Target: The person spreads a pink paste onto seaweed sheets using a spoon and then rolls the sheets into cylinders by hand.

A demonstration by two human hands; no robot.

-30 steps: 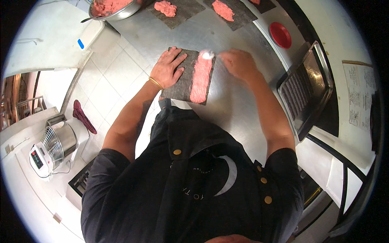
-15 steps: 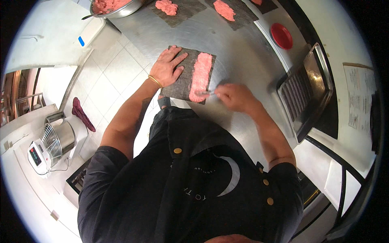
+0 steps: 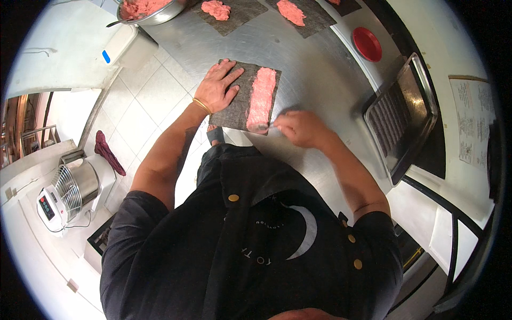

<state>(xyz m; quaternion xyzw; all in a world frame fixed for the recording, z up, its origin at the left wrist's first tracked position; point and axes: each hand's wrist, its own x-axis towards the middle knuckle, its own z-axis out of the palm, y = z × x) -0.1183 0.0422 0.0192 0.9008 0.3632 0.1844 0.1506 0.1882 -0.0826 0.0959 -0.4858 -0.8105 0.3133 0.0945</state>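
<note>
A dark nori sheet (image 3: pixel 234 114) lies at the near left edge of the steel table (image 3: pixel 320 80). My left hand (image 3: pixel 214 89) rests flat on its left part, fingers spread, a gold bangle at the wrist. Down the sheet's right side runs a long strip of pink paste (image 3: pixel 262 96). My right hand (image 3: pixel 303 128) is closed around the handle of a small spoon (image 3: pixel 265 127), whose tip touches the strip's near end. The spoon is slightly blurred and its grip end is hidden in the fingers.
Farther back, another nori sheet (image 3: pixel 250 15) and a second one (image 3: pixel 314 26) carry pink lumps. A steel bowl (image 3: pixel 172 15) of paste stands far left. At the right are a red round dish (image 3: pixel 367 45) and a metal tray (image 3: pixel 425 90). A mixer (image 3: pixel 80 181) stands lower left.
My right hand has shifted slightly, bringing the spoon tip to the near end of the paste strip. My left hand stays flat on the nori sheet. The whole view has shifted a little.
</note>
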